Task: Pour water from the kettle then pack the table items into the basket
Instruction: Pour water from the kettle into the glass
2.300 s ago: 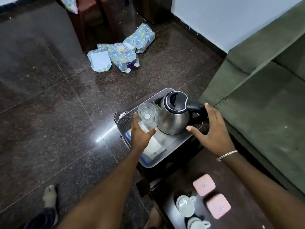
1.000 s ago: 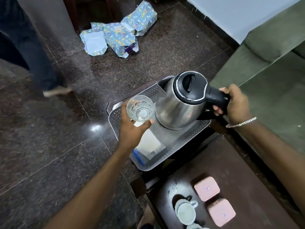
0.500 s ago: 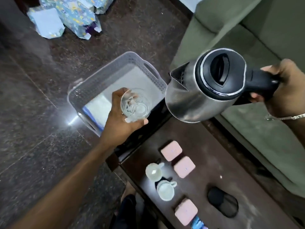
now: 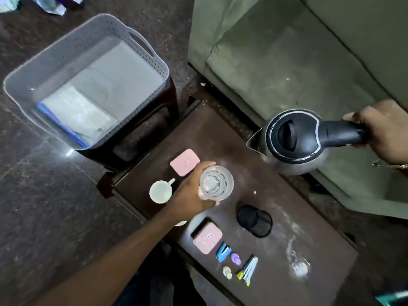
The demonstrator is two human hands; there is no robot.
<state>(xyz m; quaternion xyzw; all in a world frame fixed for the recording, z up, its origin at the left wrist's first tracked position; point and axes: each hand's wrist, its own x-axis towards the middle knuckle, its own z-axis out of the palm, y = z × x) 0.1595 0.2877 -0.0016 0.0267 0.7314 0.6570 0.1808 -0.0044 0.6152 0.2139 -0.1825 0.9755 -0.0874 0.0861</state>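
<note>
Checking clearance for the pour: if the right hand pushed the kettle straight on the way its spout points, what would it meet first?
Probably the glass held in the left hand. The kettle in the right hand points its spout left, slightly above the glass; heights are unclear.

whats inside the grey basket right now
The grey basket holds a white packet lying flat over something blue at one end; the rest of its floor looks bare. What the blue thing is cannot be told, as the packet covers it.
</note>
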